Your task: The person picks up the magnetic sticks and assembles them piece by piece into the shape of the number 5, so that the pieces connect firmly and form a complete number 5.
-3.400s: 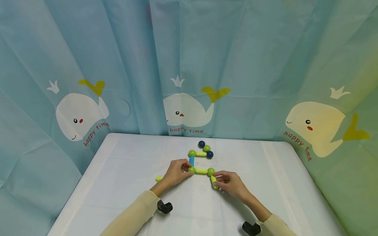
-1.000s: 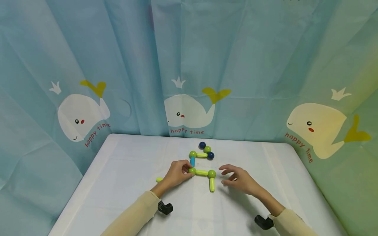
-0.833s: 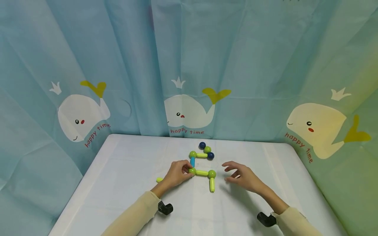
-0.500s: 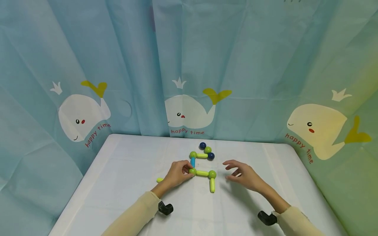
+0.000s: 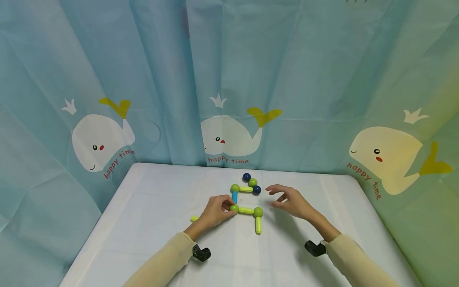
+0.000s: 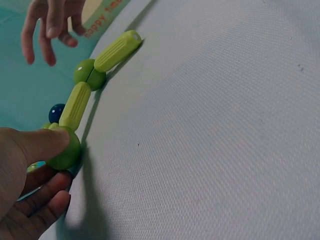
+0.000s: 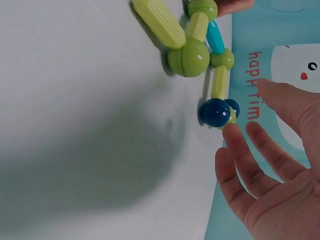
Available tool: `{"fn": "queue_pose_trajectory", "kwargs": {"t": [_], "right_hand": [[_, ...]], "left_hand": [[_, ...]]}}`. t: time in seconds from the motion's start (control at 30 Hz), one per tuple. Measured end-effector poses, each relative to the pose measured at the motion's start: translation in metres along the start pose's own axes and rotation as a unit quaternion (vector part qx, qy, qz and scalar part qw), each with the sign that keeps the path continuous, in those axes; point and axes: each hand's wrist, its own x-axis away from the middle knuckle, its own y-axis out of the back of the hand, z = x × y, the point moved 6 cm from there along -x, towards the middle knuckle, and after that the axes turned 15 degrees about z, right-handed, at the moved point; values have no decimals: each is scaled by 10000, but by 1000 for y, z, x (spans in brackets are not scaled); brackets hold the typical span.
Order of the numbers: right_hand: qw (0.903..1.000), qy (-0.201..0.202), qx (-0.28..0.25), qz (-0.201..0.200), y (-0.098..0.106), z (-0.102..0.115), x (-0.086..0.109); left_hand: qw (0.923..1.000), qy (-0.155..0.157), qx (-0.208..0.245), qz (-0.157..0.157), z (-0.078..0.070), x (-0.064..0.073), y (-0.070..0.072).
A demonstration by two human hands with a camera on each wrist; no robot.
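sleeves (image 5: pixel 163 259) come nearest to me, with the left unit (image 5: pixel 202 253) and the right unit (image 5: pixel 315 248), both black, by the cuffs. past them a loose rod (image 5: pixel 194 219) shows, partly hidden by the left arm.

the chain (image 5: pixel 246 211) lies mid-table, toward the far side. its front rod (image 5: pixel 258 225) points back my way from the corner ball (image 5: pixel 258 212); left of that, the cross rod (image 6: pixel 75 106) meets the grip ball (image 5: pixel 234 209), which the left hand (image 5: pixel 216 209) pinches between thumb and fingers. the blue rod (image 5: pixel 234 197) leads away to the back ball (image 5: pixel 234 188), then the back rod (image 5: pixel 246 189) and the navy ball (image 5: pixel 256 190). the right hand (image 5: pixel 288 201) hovers to the right, fingers loosely parted, holding nothing. beyond sit a green ball (image 5: pixel 252 182) and a far ball (image 5: pixel 246 177), also navy, seemingly touching.

i judge the pieces light, stiff and hard to break; the glossy balls look slippery and apt to roll. the joints may swivel, so i'd hold a ball by its sides or a rod by its ribbed middle.

the table (image 5: pixel 154 191) is white with a fine weave, which i expect gives some friction. behind it hangs a pale blue curtain (image 5: pixel 161 59), folded, printed with whales (image 5: pixel 102 133) and red lettering (image 5: pixel 233 160).
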Motion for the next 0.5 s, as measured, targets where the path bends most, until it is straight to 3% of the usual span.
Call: {"fn": "queue_pose_trajectory", "kwargs": {"t": [0.33, 0.5], "right_hand": [[9998, -161, 108, -45, 7, -2, -31], [9997, -209, 76, -56, 8, -6, -45]], "left_hand": [[9998, -215, -13, -34, 0, 1, 0], [9999, -125, 30, -19, 2, 1, 0]]}}
